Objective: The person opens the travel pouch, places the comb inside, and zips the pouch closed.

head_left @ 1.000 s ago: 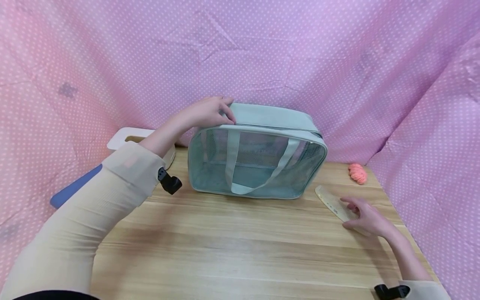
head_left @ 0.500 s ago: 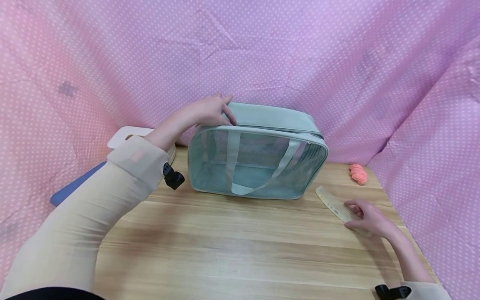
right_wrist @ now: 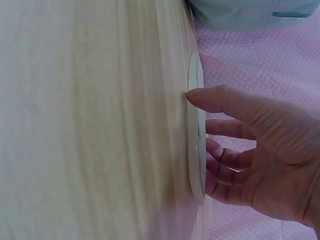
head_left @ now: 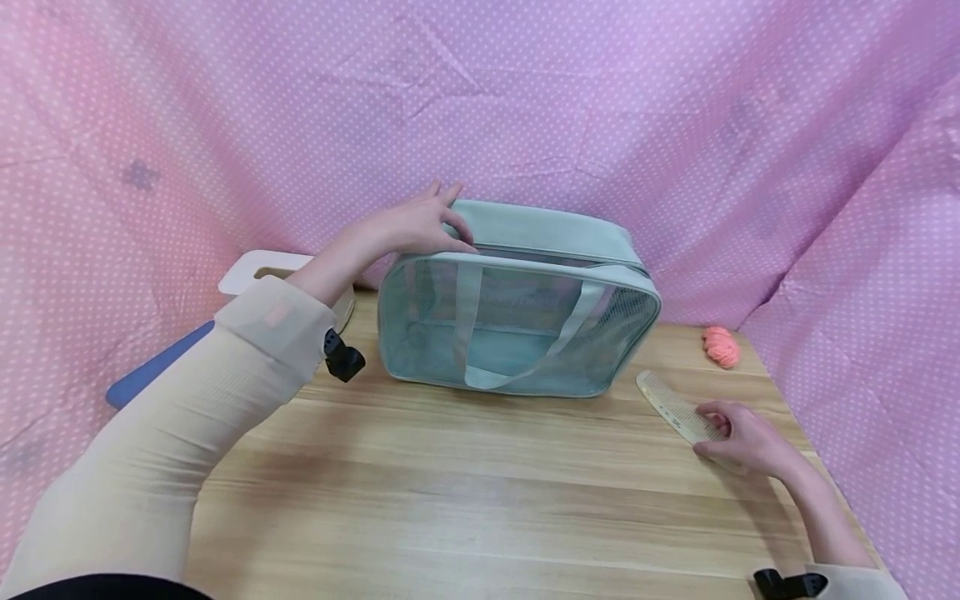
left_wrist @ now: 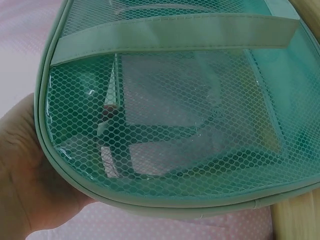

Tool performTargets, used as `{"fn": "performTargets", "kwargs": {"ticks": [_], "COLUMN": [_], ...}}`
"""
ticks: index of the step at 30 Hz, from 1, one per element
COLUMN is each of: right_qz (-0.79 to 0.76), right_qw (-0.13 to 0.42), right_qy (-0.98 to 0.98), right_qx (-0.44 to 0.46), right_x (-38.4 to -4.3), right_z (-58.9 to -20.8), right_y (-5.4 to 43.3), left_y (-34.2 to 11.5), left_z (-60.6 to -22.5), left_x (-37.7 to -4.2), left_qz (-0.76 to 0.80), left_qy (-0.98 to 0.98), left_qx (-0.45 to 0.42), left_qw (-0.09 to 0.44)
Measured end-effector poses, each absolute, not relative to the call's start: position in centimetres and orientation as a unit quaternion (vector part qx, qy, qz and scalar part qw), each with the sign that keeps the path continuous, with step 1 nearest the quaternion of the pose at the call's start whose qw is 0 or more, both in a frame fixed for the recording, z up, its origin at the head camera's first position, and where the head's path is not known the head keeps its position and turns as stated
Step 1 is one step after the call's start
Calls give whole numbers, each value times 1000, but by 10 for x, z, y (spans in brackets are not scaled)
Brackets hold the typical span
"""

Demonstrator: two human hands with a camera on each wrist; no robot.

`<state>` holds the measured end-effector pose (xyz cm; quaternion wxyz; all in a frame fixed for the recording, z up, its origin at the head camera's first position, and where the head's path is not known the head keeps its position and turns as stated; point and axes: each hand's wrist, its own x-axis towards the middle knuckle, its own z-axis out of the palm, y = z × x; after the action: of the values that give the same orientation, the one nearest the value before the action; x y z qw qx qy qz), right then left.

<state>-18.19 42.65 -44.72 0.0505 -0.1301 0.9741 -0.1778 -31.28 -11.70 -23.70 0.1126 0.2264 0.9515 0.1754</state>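
Observation:
A pale green toiletry bag (head_left: 532, 333) with a see-through mesh front and strap handle stands upright on the table. Its top zip is partly undone, leaving a narrow gap behind the front rim. My left hand (head_left: 423, 225) holds the bag's upper left edge, thumb and a bent finger at the gap, two fingers raised; the left wrist view shows this hand (left_wrist: 35, 170) partly hidden behind the bag. At the right lies a cream comb (head_left: 667, 408), flat on the wood. My right hand (head_left: 750, 442) pinches its near end, thumb on one edge, fingertips at the other.
A coral-coloured skein of yarn (head_left: 722, 347) lies at the table's back right. Behind my left arm are a white box (head_left: 255, 268) with a slot in its top and a blue flat object (head_left: 153, 367), partly covered. Pink dotted cloth (head_left: 525, 100) surrounds the wooden table (head_left: 465, 492).
The gap at the bag's top has widened slightly, and the fingers of my left hand have spread and lifted. My right hand stays at the comb, barely shifting.

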Motion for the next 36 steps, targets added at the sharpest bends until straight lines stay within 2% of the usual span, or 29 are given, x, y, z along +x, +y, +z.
{"fn": "performTargets", "kwargs": {"ticks": [7, 26, 32, 36], "right_qz": [-156, -189, -200, -195], "right_qw": [42, 68, 55, 68], "right_qy": [977, 966, 963, 967], "right_qx": [-136, -163, -174, -150], "right_x": [-182, -188, -193, -198], "right_z": [-443, -407, -382, -359], "right_y": [425, 439, 444, 446], "left_y": [-120, -118, -118, -118], "left_z": [-239, -239, -241, -243], "left_x": [-313, -313, -314, -315], "left_qz": [171, 178, 183, 183], "left_qy": [948, 946, 944, 943], "left_qx": [244, 250, 251, 252], "left_qw": [109, 106, 111, 113]}}
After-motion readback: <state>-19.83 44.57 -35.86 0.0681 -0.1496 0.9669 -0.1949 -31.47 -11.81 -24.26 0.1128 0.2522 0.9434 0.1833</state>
